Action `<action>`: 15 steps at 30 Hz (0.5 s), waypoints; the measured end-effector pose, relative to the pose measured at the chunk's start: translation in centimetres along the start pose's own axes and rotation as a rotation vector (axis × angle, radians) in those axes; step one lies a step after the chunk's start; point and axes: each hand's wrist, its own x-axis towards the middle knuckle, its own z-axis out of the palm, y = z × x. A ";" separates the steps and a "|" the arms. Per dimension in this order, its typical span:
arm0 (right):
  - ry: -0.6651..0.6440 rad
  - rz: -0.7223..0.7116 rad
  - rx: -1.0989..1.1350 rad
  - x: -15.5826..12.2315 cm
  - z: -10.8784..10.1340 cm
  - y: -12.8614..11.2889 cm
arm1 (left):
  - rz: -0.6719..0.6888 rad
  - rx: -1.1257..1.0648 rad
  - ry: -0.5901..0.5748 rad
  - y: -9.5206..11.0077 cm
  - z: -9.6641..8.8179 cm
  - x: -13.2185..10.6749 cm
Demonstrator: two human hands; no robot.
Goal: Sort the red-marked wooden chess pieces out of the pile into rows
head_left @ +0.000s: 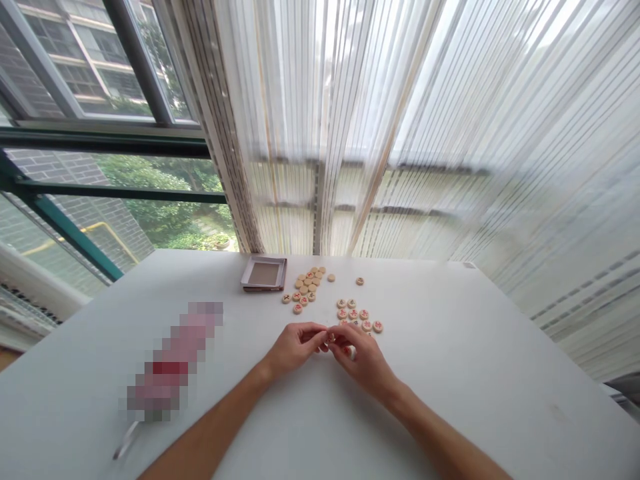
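Observation:
My left hand and my right hand meet above the white table, fingertips pinched together on a small round xiangqi piece. Fingers cover most of that piece. Just beyond my right hand, xiangqi pieces with red or black characters lie in short rows, among them a red one and a black one. Part of these rows is hidden behind my right hand, and another red piece shows by its fingers. Farther off to the left sits a loose cluster of wooden pieces, many blank side up.
An open shallow box stands at the table's far side, left of the cluster. Single pieces lie apart near it. A blurred-out pink object rests on the table at left. Striped curtains hang behind the far edge.

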 end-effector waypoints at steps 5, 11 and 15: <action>0.006 -0.005 0.000 0.1 0.0 -0.2 | 0.013 0.016 -0.017 0.0 -0.2 0.1; 0.051 0.001 -0.034 0.1 -0.1 -0.1 | 0.000 -0.026 -0.021 -0.4 -0.2 0.1; 0.046 0.001 -0.052 0.2 -0.2 0.0 | 0.007 -0.058 -0.028 -0.7 -0.1 0.1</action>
